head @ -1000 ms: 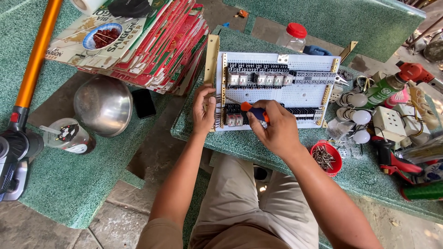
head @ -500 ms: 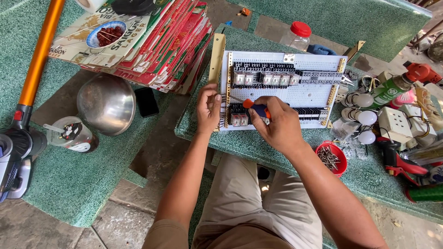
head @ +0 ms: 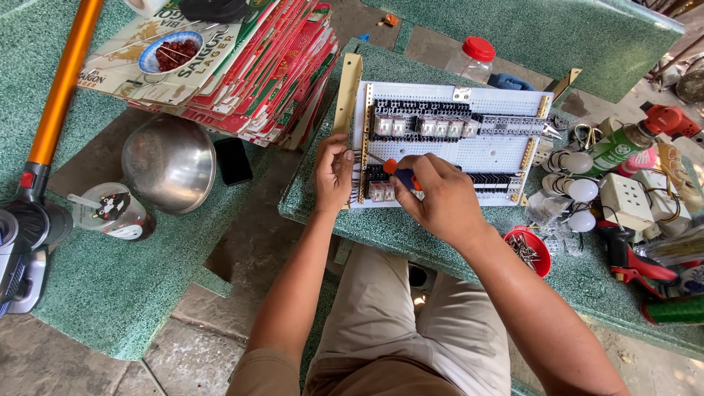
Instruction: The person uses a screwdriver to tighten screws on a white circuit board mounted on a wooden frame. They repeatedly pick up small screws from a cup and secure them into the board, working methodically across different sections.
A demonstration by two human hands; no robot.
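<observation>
Green speckled stone table [head: 411, 238], white wiring panel [head: 447, 150], red screw dish [head: 529, 251], white bulbs [head: 583, 189], clear jar [head: 471, 59]

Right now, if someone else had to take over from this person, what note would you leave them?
Left hand: fingers pinch wires at the left edge of the white panel board.
Right hand: shut on a screwdriver with an orange and blue handle, tip aimed left at the lower relay row.
The board lies flat on the green stone table.
Done: relays and terminal blocks sit mounted in rows.
Left: the wires at the left edge look loose; how many are fastened, I cannot tell.
Red bowl of screws sits to the right.
</observation>
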